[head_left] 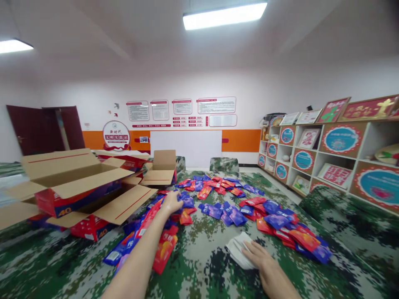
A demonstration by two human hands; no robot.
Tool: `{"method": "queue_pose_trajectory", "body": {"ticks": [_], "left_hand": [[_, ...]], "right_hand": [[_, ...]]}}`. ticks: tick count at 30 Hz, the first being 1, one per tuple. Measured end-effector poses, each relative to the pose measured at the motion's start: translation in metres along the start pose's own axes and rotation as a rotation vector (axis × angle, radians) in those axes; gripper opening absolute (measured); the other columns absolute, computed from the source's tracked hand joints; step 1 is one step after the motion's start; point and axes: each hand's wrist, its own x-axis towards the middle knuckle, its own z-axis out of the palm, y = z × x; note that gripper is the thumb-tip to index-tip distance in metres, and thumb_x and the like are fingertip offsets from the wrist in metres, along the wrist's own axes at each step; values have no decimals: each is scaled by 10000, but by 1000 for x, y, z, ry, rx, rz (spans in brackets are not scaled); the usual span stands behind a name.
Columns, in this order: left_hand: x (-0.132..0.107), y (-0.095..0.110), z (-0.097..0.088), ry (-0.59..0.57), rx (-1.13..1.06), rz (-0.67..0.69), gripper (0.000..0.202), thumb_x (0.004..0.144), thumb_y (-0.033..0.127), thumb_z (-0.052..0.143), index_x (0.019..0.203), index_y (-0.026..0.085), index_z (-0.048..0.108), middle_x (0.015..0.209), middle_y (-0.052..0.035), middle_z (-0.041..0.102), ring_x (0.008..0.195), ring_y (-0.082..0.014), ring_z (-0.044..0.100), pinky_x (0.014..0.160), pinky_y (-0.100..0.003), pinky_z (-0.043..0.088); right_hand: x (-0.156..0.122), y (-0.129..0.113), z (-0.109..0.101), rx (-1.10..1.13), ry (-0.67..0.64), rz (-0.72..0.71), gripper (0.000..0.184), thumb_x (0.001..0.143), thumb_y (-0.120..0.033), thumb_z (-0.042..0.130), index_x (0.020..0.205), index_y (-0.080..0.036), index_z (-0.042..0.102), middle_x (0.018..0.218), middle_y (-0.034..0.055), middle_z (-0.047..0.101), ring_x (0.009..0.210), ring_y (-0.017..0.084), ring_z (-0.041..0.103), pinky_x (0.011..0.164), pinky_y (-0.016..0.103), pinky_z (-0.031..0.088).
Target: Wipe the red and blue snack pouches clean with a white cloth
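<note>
My left hand [172,202] reaches over the left arc of packets and touches purple packets [188,201]. Its fingertips are partly hidden, so whether it grips one does not show. Below my forearm lie more red and blue packets, among them a red one [165,249] near the front. On the camouflage tablecloth [205,270], my right hand [260,258] holds a folded white cloth [239,250] by its right side. Several purple packets [229,213] lie in the middle, between the two hands and farther off.
Open cardboard boxes [77,185] crowd the table's left side. A smaller open box [160,168] stands behind them. Mixed packets [293,232] form a heap on the right, and others [215,185] spread across the back. White shelves [307,153] line the right wall.
</note>
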Motion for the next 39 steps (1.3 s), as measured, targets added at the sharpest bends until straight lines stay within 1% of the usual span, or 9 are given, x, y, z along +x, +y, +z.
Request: {"method": "queue_pose_trajectory", "body": {"ticks": [4,9,15,20,23,26,30,33,39], "left_hand": [[46,-33,16,-69,95,-56,295,708,240,578,998,198,612,993,-74,599,944,-215,575,820,-272,429],[72,-57,49,-231,197,-27,263,734,310,559,970,243,654,1067,-84,600,1016,-265,564,862,-358,420],[78,-70,69,-358,255,42,427,813,483,448,1154,270,590,1280,-104,493,1140,-304,485,949,-462,343],[68,-67,61,-354,262,35,435,844,448,415,1222,267,530,1350,-106,428,1221,-297,406,1022,-520,202],[57,-51,52,-308,234,52,443,849,397,421,1254,235,492,1370,-119,396,1267,-300,340,1037,-534,150],[46,-14,54,-258,177,124,512,822,330,463,1311,186,420,1417,-131,314,1322,-277,236,1070,-479,109],[34,57,80,-265,60,268,598,819,333,476,1379,195,316,1462,-81,243,1337,-215,217,1072,-316,185],[26,98,99,-325,7,314,553,847,327,414,1371,170,338,1424,-97,323,1288,-202,328,1034,-295,264],[7,117,90,-404,11,386,461,852,419,395,1276,257,480,1231,-77,518,1135,-240,490,951,-379,351]], "right_hand": [[3,13,4,29,-48,-4,523,805,-121,399,1289,-295,492,1375,25,425,1286,256,357,1022,455,378],[8,20,6,87,-97,-22,529,786,-149,462,1288,-314,489,1362,17,439,1268,280,382,1012,456,387],[4,-3,-4,27,-106,78,546,831,-105,368,1329,-321,429,1416,-7,367,1325,226,285,1059,434,339],[2,-6,-1,6,-57,82,550,814,-65,343,1301,-283,475,1411,6,385,1338,218,255,1076,442,309],[4,-7,-1,6,-65,95,559,796,-57,348,1285,-283,498,1392,11,413,1328,225,279,1069,446,318],[5,-9,-4,-9,-79,97,570,787,-43,338,1283,-273,502,1388,15,420,1322,228,292,1071,454,314],[3,-11,-5,-23,-75,82,570,781,-31,330,1276,-248,511,1380,31,432,1314,231,306,1068,456,319],[2,-12,-7,-24,-61,75,571,766,-21,333,1265,-225,523,1370,50,446,1310,238,313,1063,465,322],[1,-15,-12,-23,-43,63,582,727,-2,348,1239,-193,547,1344,77,476,1298,251,333,1052,475,332]]}}
